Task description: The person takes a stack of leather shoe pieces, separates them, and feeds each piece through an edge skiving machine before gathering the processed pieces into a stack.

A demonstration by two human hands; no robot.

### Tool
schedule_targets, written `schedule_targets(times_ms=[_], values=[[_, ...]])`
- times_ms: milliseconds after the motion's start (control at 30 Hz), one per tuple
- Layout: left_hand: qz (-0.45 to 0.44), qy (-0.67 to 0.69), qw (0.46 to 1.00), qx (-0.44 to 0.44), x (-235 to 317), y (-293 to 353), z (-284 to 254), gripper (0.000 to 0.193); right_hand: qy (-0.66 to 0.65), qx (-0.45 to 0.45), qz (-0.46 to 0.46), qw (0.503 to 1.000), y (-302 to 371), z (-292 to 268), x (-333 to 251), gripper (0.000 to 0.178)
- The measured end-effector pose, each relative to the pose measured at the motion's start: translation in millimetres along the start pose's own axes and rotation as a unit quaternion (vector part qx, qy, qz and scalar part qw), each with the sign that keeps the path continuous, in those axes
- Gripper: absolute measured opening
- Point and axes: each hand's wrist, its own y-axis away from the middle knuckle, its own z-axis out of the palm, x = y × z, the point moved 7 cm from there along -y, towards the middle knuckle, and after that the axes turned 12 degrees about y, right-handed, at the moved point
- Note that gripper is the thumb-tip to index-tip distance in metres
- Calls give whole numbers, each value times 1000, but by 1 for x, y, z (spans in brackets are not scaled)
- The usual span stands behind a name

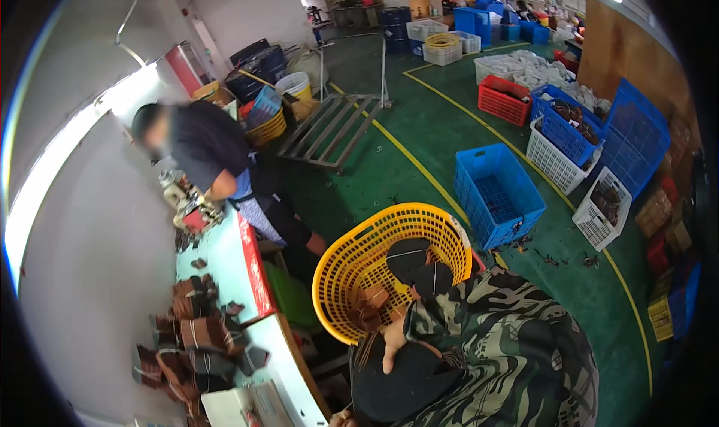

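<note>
In a camouflage sleeve, my right arm reaches across from the lower right. My right hand is closed on a stack of black leather pieces with brown layered edges, its thumb lying across the top. Only a bit of my left hand shows at the bottom edge, near the stack's lower left; its fingers are mostly hidden. Just beyond the stack stands a yellow plastic basket. Inside it are black bundles bound with white string and brown leather pieces.
Left, a workbench carries tied brown bundles. Beyond, a co-worker leans over a machine. A blue crate stands right of the basket; a metal cart is farther back. Loaded crates line the right side.
</note>
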Motion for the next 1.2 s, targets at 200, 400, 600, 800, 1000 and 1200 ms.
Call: schedule_targets(times_ms=[200,400,600,800,1000,1200], values=[[-36,-105,991,-80,37,-122,131,48,-96,68,-160,980,39,-65,31,45],[-27,-542,797,-267,-37,-150,229,35,-396,277,-228,845,46,-112,153,44],[-66,-660,748,-26,-7,-131,122,29,-233,90,-332,910,10,-72,137,52],[110,-494,862,33,-33,-201,65,18,-307,316,-124,889,69,-141,193,54],[-105,-472,869,107,-58,-232,-21,32,-113,378,147,907,25,-246,317,78],[-179,-433,867,170,-100,-227,-97,30,44,141,449,881,-72,-229,463,84]])
